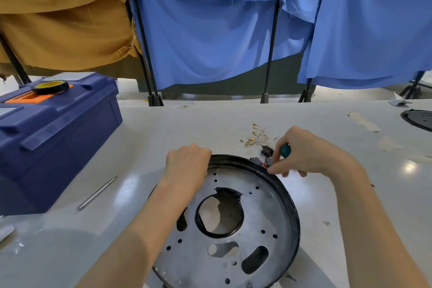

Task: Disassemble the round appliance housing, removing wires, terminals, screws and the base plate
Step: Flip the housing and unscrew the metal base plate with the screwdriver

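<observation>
A: The round housing (233, 224) lies flat at the near middle of the white table (163, 128), its grey holed plate facing up inside a black rim.

B: The left hand (187, 163) is curled over the far-left rim, gripping it.

A: And the right hand (308, 152) at the far-right rim is clenched around a teal-handled screwdriver (285, 151), its fingertips down by the edge. The tip is hidden.

B: Just beyond that hand lie loose wires with brass terminals (256, 135) and small dark parts (267, 151).

A: To the left, a metal bit (97, 193) lies near a blue toolbox (53, 138), with a tape roll (50, 87) on its lid.

B: Blue and tan cloths hang behind.
</observation>
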A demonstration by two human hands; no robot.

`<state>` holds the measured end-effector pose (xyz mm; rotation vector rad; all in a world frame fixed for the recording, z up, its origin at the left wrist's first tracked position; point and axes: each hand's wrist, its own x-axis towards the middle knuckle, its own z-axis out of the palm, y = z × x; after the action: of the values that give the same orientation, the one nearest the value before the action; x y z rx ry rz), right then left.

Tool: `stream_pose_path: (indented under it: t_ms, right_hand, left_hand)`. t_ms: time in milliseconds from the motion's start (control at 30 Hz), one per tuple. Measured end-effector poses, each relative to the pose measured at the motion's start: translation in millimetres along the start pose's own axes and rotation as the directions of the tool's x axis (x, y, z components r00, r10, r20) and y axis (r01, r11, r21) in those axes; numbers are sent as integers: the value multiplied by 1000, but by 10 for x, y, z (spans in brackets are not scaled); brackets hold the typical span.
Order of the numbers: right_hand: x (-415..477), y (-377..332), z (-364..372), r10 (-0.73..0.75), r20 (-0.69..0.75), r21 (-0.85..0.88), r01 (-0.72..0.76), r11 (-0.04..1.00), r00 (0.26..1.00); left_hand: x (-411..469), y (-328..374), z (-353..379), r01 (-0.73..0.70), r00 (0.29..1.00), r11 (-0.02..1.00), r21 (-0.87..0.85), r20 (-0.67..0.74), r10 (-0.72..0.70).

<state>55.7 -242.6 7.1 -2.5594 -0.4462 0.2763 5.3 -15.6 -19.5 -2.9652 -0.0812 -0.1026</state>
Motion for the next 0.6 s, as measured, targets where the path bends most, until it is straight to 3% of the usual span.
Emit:
stream_pose_path:
  t_ms: [67, 167, 267, 333, 467, 600]
  right_hand:
    - [-47, -4, -15, 10, 107, -15, -9, 1000, 994]
    - [-3, -34, 55, -28, 89, 5, 27, 1000, 996]
    - [94, -73, 167, -80, 0, 47, 80, 996, 997]
    - [160, -98, 267, -114, -89, 75, 121, 990, 990]
    - [222, -122, 354, -125, -191, 26, 133, 991, 974]
    - [109, -97, 153, -63, -33, 25, 64, 998, 997]
  left_hand:
    - [-6, 18, -36, 32, 999, 999, 14, 21, -33]
    - [-3, 67, -98, -3, 999, 1000, -13, 34, 4]
    - [6, 106, -34, -207, 964, 945, -253, 110, 241]
    - [10, 121, 15, -298, 933, 918, -261, 126, 338]
    - [55, 92, 65, -239, 957, 957, -163, 127, 260]
    - [8, 77, 47, -111, 978, 984, -138, 162, 133]
